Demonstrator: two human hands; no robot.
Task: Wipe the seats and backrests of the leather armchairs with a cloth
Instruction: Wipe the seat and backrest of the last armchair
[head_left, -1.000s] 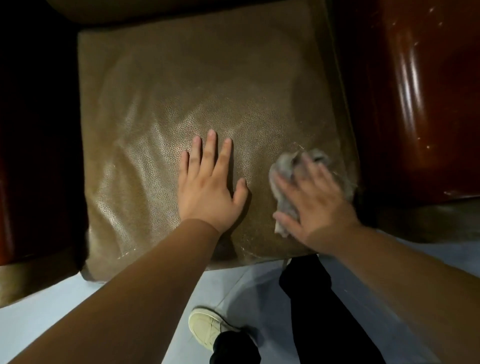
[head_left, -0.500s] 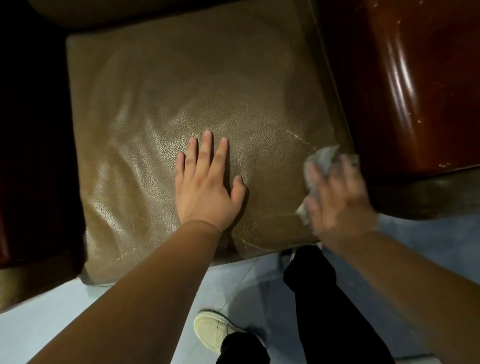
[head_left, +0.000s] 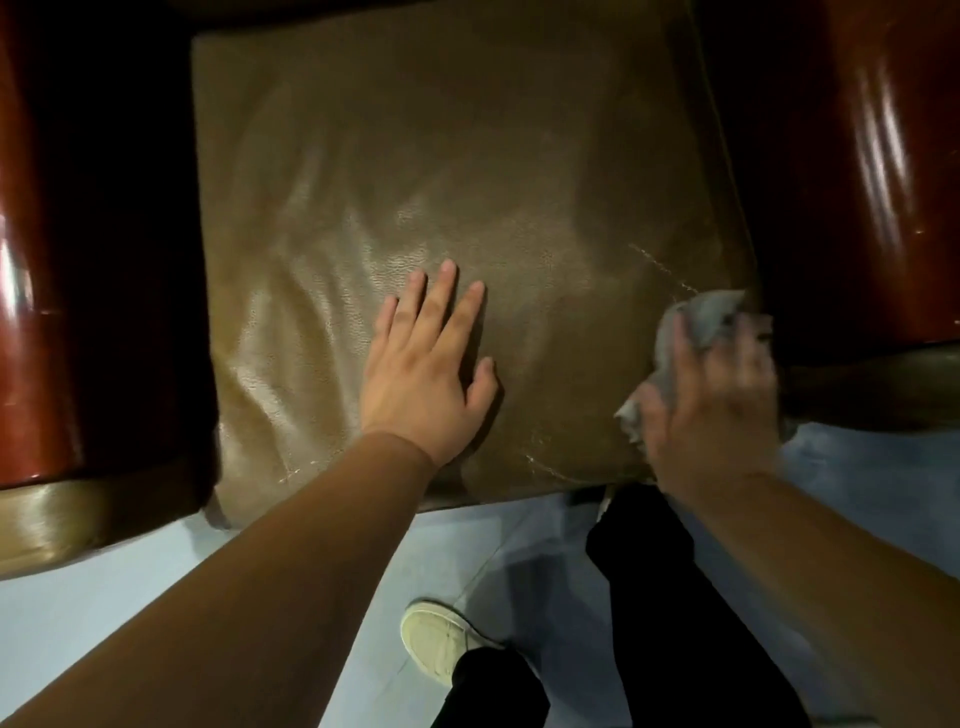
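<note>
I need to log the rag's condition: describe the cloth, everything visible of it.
The cloth is a small grey rag, thin and soft-looking, crumpled rather than folded. It lies at the right front corner of the brown leather seat cushion, under the right hand, whose fingers lie over it. One bunch shows beyond the fingertips, another corner beside the thumb. Motion blur hides weave, dampness and dirt.

Crumpled grey cloth lies on the front right corner of the creased olive leather seat

Left hand lies flat on the seat cushion; right hand presses a grey cloth at its edge.
</note>
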